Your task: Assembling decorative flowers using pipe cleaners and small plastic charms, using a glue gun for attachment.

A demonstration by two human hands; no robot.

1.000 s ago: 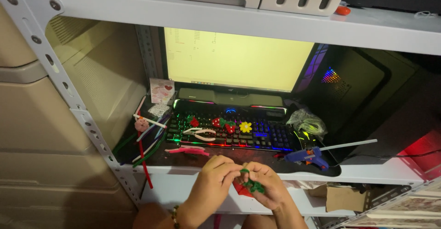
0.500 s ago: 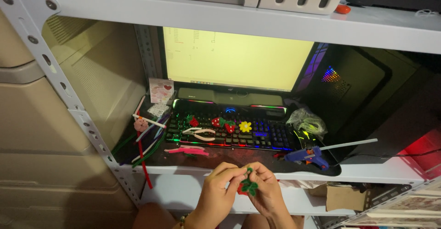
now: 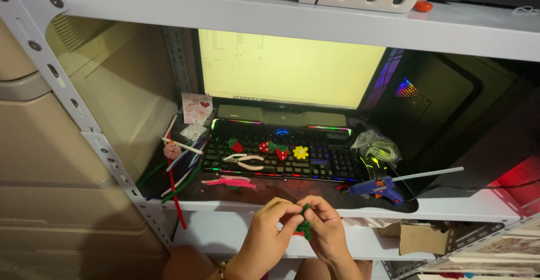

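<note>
Below the front edge of the white metal shelf [image 3: 450, 208], my left hand [image 3: 269, 232] and right hand [image 3: 326, 229] are pressed close together, fingertips pinched on a small dark green fuzzy pipe-cleaner piece [image 3: 305, 227]; a scrap of red shows just under it. The piece hangs in mid-air, carried by nothing but the fingers. Risk, as I judge it: a loosened pinch would drop the piece out of view beneath the shelf, and overtwisting could kink or snap its wire core. Near the shelf's front right, a blue glue gun [image 3: 376, 188] lies with its white stick pointing right; a careless reach could brush its nozzle. On the black backlit keyboard [image 3: 292, 159] lie cream-handled pliers [image 3: 243, 161], red pipe-cleaner strawberries [image 3: 281, 152] and a yellow pipe-cleaner flower [image 3: 301, 152], easily knocked off.
</note>
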